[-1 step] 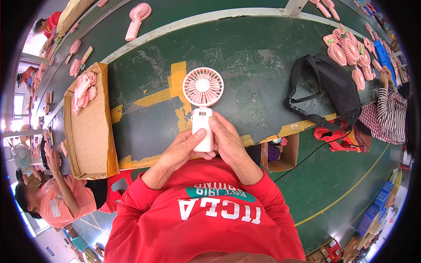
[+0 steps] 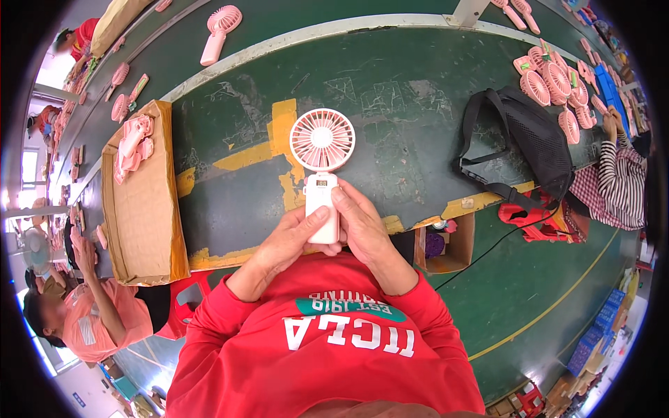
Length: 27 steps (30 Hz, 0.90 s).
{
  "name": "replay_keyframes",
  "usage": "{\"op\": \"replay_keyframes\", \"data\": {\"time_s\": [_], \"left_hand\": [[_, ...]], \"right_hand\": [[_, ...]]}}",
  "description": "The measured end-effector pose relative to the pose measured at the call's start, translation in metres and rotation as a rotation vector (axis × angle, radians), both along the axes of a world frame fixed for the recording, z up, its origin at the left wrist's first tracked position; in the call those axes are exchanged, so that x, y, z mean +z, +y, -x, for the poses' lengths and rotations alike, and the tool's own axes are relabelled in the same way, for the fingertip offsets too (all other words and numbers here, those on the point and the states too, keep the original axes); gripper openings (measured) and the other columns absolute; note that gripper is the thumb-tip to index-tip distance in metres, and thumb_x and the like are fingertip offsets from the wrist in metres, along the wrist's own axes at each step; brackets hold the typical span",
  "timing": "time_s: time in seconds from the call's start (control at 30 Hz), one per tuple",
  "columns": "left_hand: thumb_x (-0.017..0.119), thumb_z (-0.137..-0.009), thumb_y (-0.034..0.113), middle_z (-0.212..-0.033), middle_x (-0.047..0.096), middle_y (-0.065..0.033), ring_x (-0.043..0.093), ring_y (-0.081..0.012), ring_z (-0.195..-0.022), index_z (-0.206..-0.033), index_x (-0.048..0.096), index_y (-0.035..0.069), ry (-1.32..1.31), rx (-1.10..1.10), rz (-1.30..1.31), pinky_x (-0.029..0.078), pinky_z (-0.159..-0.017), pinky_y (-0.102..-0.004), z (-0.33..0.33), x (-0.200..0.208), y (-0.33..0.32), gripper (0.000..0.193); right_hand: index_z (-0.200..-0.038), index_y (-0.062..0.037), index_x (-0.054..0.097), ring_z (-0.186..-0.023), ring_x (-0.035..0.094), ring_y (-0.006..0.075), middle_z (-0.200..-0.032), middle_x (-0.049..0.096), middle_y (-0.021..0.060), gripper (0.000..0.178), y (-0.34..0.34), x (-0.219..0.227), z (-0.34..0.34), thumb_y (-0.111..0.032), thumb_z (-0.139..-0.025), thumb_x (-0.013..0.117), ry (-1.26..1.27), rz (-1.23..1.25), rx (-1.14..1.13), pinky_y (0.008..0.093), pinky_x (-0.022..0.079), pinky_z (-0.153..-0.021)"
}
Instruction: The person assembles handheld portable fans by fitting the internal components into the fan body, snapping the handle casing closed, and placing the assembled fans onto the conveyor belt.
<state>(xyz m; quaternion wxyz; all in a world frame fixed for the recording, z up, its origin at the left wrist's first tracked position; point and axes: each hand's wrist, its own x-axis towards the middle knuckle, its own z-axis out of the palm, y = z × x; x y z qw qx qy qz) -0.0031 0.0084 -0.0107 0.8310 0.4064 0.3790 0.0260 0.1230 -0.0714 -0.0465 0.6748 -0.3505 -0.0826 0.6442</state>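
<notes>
Fan (image 2: pixel 323 177) points toward twelve o'clock, barely shifted. Left hand (image 2: pixel 289 235) and right hand (image 2: pixel 364 226) stay closed round its handle (image 2: pixel 321 217), suggesting steady holding.

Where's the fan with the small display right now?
Centre of the head view: the pale pink fan is held by its handle between the left hand and right hand, by the near edge of the green table, right of the cardboard tray.
</notes>
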Motion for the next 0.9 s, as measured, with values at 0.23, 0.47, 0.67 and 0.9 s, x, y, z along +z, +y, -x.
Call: {"op": "replay_keyframes", "data": {"time_s": [0.23,0.47,0.67,0.9], "left_hand": [[0.051,-0.096,0.026,-0.074,0.063,-0.0074,0.058,-0.0127,-0.06,-0.097,0.056,-0.002,0.004,-0.125,-0.273,0.049,-0.057,-0.0247,0.003,-0.006,-0.004,0.029],[0.055,-0.092,0.014,-0.068,0.06,-0.0042,0.056,-0.0104,-0.059,-0.09,0.053,-0.003,0.069,-0.252,-0.637,0.047,-0.055,-0.0252,-0.001,0.005,-0.015,0.017],[0.057,-0.09,0.017,-0.065,0.06,-0.0048,0.057,-0.0112,-0.058,-0.086,0.055,-0.003,0.101,-0.266,-0.814,0.047,-0.054,-0.0259,-0.004,0.008,-0.018,0.02],[0.059,-0.089,0.019,-0.065,0.059,-0.0055,0.057,-0.0113,-0.06,-0.086,0.056,-0.002,-0.024,-0.269,-0.441,0.047,-0.056,-0.0272,-0.001,-0.001,-0.011,0.022]], "right_hand": [[-0.13,0.0015,0.041,-0.104,0.056,0.0156,-0.123,0.054,0.0122,0.042,-0.005,0.004,-0.003,-0.023,-0.097,0.047,-0.1,-0.043,0.049,0.0292,0.047,-0.088],[-0.124,0.0023,0.044,-0.11,0.057,0.0247,-0.119,0.056,0.0179,0.038,-0.013,0.006,0.002,-0.015,-0.093,0.055,-0.14,-0.098,-0.03,0.0379,0.048,-0.093],[-0.124,0.0024,0.044,-0.107,0.059,0.0255,-0.118,0.057,0.0187,0.038,-0.016,0.003,0.006,-0.015,-0.092,0.055,-0.118,-0.085,-0.114,0.0382,0.049,-0.091],[-0.124,0.0017,0.043,-0.106,0.059,0.0235,-0.117,0.057,0.0178,0.038,-0.018,0.01,-0.001,-0.013,-0.092,0.055,-0.218,-0.073,-0.01,0.0373,0.049,-0.091]]}}
